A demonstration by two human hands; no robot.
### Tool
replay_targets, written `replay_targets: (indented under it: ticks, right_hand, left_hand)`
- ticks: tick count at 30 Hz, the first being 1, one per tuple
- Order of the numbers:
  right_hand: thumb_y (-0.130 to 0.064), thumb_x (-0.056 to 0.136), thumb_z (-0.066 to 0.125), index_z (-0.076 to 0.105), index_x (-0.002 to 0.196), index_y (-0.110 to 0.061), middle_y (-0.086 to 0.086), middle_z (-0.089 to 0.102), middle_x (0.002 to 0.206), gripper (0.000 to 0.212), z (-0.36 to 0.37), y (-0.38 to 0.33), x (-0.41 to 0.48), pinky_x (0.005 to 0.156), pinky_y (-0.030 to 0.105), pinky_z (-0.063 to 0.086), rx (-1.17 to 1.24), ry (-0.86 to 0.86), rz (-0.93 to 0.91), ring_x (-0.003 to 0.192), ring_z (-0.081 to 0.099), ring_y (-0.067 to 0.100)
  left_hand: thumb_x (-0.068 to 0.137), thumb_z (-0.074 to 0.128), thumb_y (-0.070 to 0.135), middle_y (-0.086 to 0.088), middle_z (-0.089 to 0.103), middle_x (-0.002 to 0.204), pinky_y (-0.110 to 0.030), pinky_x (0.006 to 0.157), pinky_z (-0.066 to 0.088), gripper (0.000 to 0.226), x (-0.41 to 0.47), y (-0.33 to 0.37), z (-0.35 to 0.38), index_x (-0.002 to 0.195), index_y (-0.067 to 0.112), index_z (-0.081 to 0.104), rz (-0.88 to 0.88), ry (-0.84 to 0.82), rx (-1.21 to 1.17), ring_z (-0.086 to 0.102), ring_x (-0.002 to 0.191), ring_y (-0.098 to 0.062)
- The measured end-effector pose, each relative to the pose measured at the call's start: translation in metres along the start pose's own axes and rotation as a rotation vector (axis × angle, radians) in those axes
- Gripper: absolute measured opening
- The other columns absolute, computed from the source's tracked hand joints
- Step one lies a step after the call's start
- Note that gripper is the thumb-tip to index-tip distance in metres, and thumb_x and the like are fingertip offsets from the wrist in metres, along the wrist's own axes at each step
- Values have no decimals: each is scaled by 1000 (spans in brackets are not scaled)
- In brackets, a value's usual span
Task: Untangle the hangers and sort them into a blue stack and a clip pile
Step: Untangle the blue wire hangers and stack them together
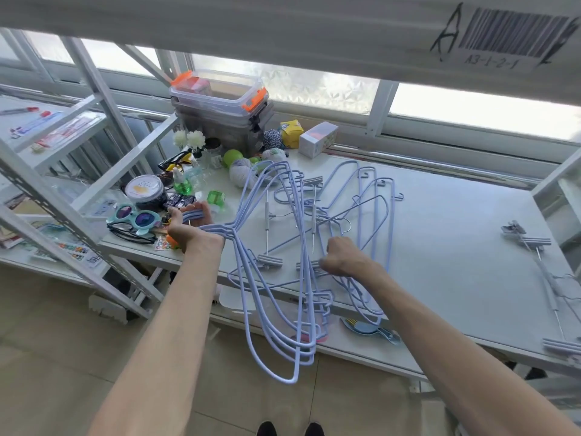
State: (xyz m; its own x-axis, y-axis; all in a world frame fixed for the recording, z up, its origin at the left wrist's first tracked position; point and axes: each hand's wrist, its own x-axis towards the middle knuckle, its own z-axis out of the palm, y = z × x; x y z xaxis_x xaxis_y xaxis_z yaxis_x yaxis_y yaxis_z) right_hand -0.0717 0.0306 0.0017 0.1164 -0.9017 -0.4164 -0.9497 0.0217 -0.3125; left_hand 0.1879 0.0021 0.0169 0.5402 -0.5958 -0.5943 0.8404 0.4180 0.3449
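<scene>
Blue hangers (308, 350): a bundle of thin coated wire frames, gathered at the neck. It fans out over the front edge of the table (440, 247), with the lower loops hanging past it.
Loose blue hangers (380, 215): several more lie flat on the table behind the right grip, crossed over one another.
Clip hangers (267, 221): metal rods with grey clips at each end, lying under and between the blue wires.
Clip pile (534, 241): two or so clip hangers lie well apart at the far right of the table.
Left grip (188, 221): fingers curled round the gathered hooks and necks of the bundle.
Right grip (338, 258): closed in a fist on blue wire in the middle of the tangle. Which frame it has cannot be told.
Handling: the frames are probably light and springy, stiff enough to keep their shape. The coating likely drags rather than slides, and the hooks and shoulder notches will snag.
Where to hold: probably at the neck, where each frame's wires meet, so that one hanger slides out along its own plane.
Risk: pulling sideways could drag the clip hangers off the table edge.
</scene>
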Motion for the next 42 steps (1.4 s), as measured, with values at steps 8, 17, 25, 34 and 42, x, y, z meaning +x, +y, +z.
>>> replay_targets:
  ticks: [8,17,25,34,42]
  right_hand:
    - [-20,89,51,34,61,-12,15,47,82,35,25,-13,36,63,28,34,314,159,153,72,46,27]
    - [-6,81,46,51,69,-2,21,59,73,14,21,-27,37,54,31,41,429,409,110,68,60,32]
    - [-10,86,49,55,73,-5,13,57,75,15,18,-26,24,59,32,39,456,547,74,75,58,34]
    - [-13,87,51,52,73,-7,17,62,77,15,-10,15,-5,62,38,49,352,630,132,74,60,35]
    - [-11,86,52,56,75,-4,18,63,76,14,-12,90,-51,63,37,49,378,671,261,74,60,35]
  left_hand:
    - [93,59,25,-7,57,67,-30,67,60,26,2,2,-5,74,7,54,-13,-11,-9,63,53,-19]
    - [93,60,23,-9,56,70,-33,76,60,24,9,-1,-2,76,6,55,-14,-27,-22,61,59,-21]
    - [91,64,24,-15,58,87,-34,73,61,23,1,1,10,80,5,59,-35,-39,72,63,79,-27]
    - [91,61,22,-14,55,88,-31,68,61,18,-10,-17,15,88,5,57,-105,-62,95,61,76,-24]
    - [96,55,22,-6,56,54,-28,59,58,31,-56,-78,10,69,7,53,-254,-159,43,57,56,-19]
